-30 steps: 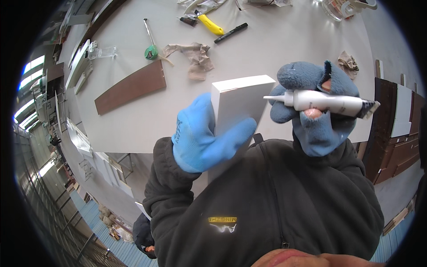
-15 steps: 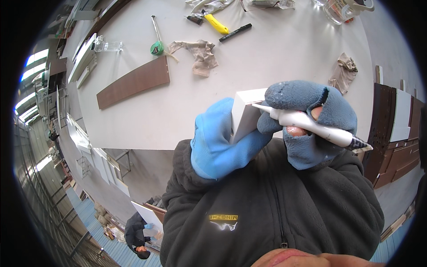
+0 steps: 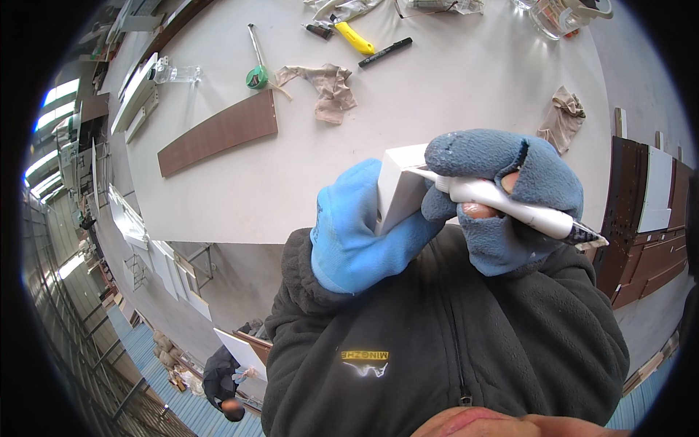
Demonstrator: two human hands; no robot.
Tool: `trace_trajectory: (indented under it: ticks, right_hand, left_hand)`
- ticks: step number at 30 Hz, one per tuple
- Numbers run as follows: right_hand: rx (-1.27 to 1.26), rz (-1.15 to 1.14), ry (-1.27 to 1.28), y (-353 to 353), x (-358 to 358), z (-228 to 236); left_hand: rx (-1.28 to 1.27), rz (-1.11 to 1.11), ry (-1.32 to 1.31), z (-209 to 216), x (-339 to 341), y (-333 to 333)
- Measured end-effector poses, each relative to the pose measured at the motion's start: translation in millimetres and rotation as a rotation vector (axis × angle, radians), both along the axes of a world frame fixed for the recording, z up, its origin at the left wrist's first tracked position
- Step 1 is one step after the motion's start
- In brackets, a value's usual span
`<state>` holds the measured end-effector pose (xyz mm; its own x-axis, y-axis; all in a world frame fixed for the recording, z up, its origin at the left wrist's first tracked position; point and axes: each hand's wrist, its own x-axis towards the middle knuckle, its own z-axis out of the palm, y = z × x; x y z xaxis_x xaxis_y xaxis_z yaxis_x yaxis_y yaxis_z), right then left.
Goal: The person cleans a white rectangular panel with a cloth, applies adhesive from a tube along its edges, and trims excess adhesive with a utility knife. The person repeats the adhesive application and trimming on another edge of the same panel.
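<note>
In a light-blue glove, my left hand grips a white rectangular block or board end with its fingers wrapped round it. My right hand, in a worn grey-blue glove with bare fingertips poking through, is closed round a white squeeze tube. The tube's thin nozzle points left and meets the upper edge of the white piece's end face. Its crimped dark tail sticks out at the right of my hand. Part of the white piece is hidden behind my right fingers.
On the white table lie a brown board, a green tape measure, a yellow utility knife, a black marker and crumpled cloths. A clear jug stands far right. Another person works at lower left.
My right hand and the tube have shifted slightly left along the white piece's edge. My left hand has barely moved. The other person at lower left has changed posture.
</note>
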<state>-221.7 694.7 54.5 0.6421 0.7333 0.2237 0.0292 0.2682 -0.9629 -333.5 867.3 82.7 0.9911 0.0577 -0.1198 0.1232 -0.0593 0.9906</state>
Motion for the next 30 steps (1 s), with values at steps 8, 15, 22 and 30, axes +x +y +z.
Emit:
trace_trajectory:
  ticks: [8,15,22,30]
  right_hand:
    - [0.001,0.004,0.002,3.0,1.7,-0.4]
    - [0.005,-0.015,0.005,7.1,-1.0,-0.7]
    - [0.013,-0.005,0.019,3.4,1.6,1.5]
    - [0.033,0.003,0.052,-4.5,3.5,3.9]
  left_hand:
    - [0.034,-0.024,-0.015,-4.5,3.1,2.9]
    - [0.029,-0.032,0.001,-8.7,2.5,6.4]
    - [0.04,-0.038,-0.002,-9.5,2.7,7.9]
    - [0.027,-0.021,-0.008,-10.0,3.5,7.4]
